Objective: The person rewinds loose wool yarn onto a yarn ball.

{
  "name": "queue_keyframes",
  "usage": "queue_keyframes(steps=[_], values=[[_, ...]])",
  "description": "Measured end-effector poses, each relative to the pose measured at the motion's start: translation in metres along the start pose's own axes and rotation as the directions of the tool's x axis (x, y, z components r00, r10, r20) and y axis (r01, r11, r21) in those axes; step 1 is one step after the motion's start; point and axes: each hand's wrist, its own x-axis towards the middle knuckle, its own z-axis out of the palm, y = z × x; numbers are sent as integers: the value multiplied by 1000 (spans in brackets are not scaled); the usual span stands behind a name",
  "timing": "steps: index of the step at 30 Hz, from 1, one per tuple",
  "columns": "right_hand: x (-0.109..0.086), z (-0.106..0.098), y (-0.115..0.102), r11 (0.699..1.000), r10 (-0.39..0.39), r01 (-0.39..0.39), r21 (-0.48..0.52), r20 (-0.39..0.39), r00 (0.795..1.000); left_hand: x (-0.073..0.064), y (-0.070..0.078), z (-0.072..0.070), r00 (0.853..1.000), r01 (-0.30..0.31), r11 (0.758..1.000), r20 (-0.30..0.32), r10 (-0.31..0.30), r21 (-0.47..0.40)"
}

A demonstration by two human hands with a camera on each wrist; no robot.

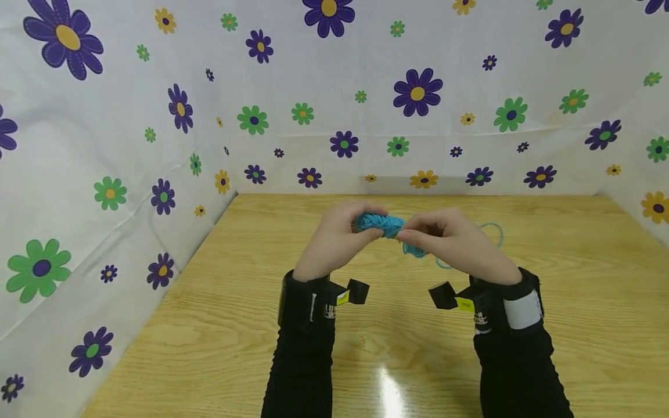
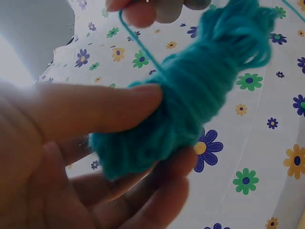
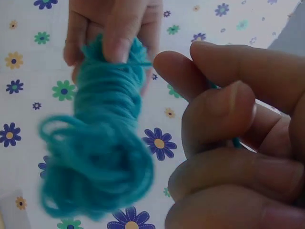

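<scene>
The left hand (image 1: 334,239) grips a fat, blue, soft bundle of wound yarn (image 1: 384,224). Its thumb is on one side of the bundle and its bent fingers are on the other. The bundle is up in front of the person, between the two hands. One end sits inside the left hand, and the other end sticks out past the thumb toward the right hand (image 1: 460,242). Lots of floppy blue loops (image 3: 97,167) puff out at that far end. Around the middle, the yarn goes round and round like a belt.

The right hand has its fingers bent and pinches a thin blue strand (image 2: 139,45). The strand runs from the bundle, close by the left thumb, over to the right fingertips. More loose blue yarn (image 1: 500,232) curves out behind the right hand. I can't tell if it touches the light brown wooden desk (image 1: 397,331) below both hands. Past the hands there is a white cloth with purple, green and yellow flowers (image 1: 324,75).
</scene>
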Motion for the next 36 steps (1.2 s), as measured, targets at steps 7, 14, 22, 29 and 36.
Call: queue_keyframes(steps=[7,14,22,29,36], values=[[-5,-9,3,999,18,-21,-43,-61,998,0,0,-1,978,-3,1000,208,2,5],[-7,-14,10,999,36,-38,-17,-108,993,-6,4,-7,934,8,984,352,55,-176],[-3,-10,10,997,50,-46,54,-78,996,-9,7,-13,955,18,926,280,95,-378],[5,2,7,998,-38,36,-47,-32,999,-9,9,-13,995,26,870,100,27,-492],[9,11,4,1000,-6,6,-10,8,1000,-7,10,-10,996,11,903,-72,-47,-429]])
